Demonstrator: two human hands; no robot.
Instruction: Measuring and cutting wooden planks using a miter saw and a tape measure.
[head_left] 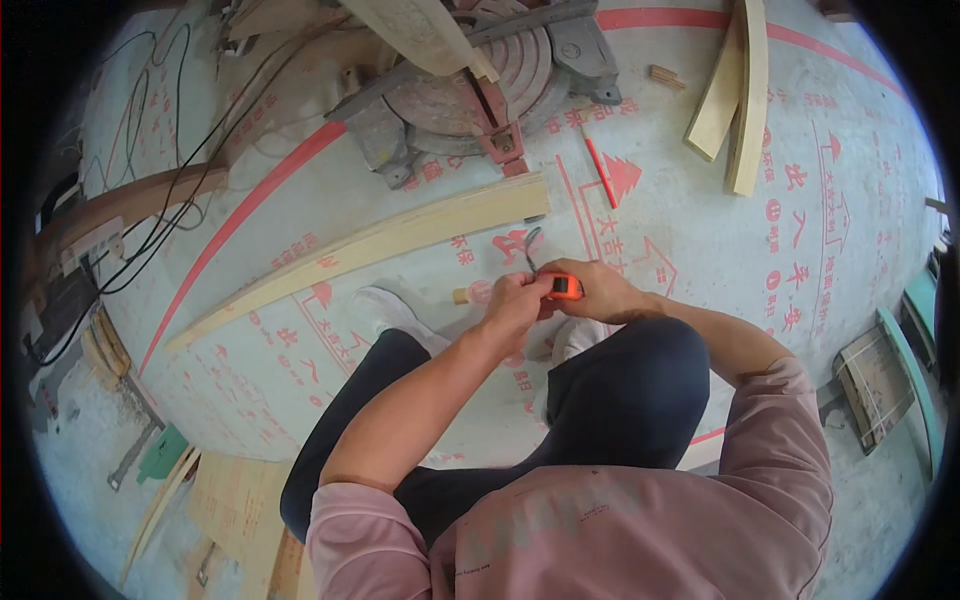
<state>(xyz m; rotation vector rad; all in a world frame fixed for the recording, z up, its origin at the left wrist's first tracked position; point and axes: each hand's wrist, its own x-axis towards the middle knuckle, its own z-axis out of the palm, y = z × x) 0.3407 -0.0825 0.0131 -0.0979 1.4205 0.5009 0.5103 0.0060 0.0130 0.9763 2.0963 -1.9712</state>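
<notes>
My right hand (605,290) is wrapped round an orange and black tape measure (565,287). My left hand (520,300) is closed against the tape's near end, fingers touching it; whether it pinches the case or blade is hard to tell. A dark loop (532,238), probably a wrist strap, sticks up beyond my hands. A small pale wooden piece (461,296) shows just left of my left hand. A long pale board (360,238) lies beyond them, and a red pencil (600,165) lies farther up on the printed floor covering (820,270).
A dusty mitre saw (410,110) stands at the top. Two boards (745,110) and small wood pieces (665,76) lie upper right. Black cables (160,215) run along the left. Plywood (230,500) lies lower left, a crate-like item (870,385) at right. My knees bend beneath my arms.
</notes>
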